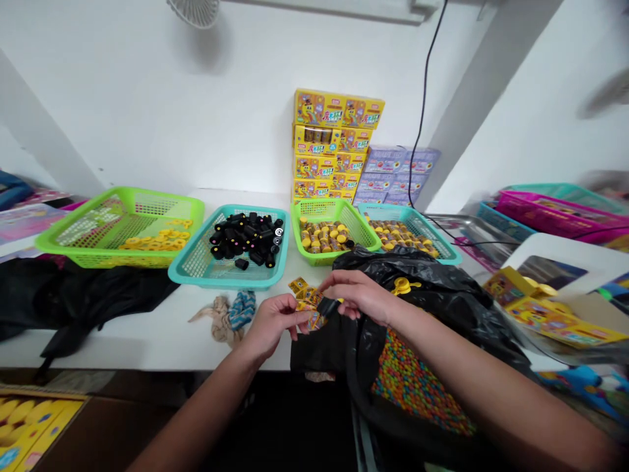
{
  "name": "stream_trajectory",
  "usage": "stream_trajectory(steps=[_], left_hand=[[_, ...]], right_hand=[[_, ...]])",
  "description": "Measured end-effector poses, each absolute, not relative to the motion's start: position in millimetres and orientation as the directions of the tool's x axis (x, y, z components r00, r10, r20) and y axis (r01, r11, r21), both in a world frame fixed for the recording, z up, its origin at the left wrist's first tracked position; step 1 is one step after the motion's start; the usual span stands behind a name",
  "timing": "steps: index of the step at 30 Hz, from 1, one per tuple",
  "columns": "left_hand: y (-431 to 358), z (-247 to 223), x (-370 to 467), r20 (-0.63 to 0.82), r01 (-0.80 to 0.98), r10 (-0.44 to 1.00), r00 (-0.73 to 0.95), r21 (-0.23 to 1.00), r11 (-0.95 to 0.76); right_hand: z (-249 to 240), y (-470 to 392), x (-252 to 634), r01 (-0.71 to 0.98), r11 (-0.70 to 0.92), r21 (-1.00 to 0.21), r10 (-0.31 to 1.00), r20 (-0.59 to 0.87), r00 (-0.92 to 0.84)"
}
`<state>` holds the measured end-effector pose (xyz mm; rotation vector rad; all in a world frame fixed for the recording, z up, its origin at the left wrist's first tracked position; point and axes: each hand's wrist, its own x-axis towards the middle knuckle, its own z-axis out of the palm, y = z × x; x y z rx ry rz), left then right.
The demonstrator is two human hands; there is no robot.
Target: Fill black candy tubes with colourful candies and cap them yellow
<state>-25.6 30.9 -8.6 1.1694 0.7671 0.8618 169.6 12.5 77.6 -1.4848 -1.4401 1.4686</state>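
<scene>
Over the table's front edge, my left hand [276,320] pinches a small yellow printed wrapper [305,298] between thumb and fingers. My right hand [361,294], also closed, grips a small black plastic cup [327,305] right against that wrapper. Whether the two are joined cannot be made out. Similar black cups fill a blue basket [226,282] behind my left hand. A green basket [361,229] behind my right hand contains several small yellow-capped tubes. Under my right forearm lie many colourful candy beads [417,380] in a black plastic bag [442,288], with a yellow scoop-like piece [403,286] on its edge.
A large green basket [103,255] at left holds yellow rings. More tubes are in a teal basket [449,252]. Yellow boxes [319,167] and purple boxes [388,160] stand stacked against the wall. A crumpled cloth [223,321] lies left of my hands; a black cable [423,111] hangs at right.
</scene>
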Motion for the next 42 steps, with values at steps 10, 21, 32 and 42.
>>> stream_trajectory(steps=[10,21,32,42], left_hand=[[16,14,-25,-0.102,-0.095,0.808,0.58,0.977,0.192],[15,19,-30,-0.019,0.059,0.833,0.553,0.998,-0.016],[12,19,-27,0.02,0.051,0.82,0.573,0.997,-0.06],[16,10,-26,0.025,-0.04,0.801,0.598,0.999,-0.002]], right_hand=[[70,-5,169,0.471,-0.165,-0.866,0.911,-0.318,-0.264],[84,-10,180,0.177,-0.168,-0.97,0.956,-0.204,-0.21],[75,-8,178,0.141,-0.19,-0.972,0.927,-0.225,-0.301],[73,-7,175,0.202,-0.191,-0.961,0.942,-0.237,-0.238]])
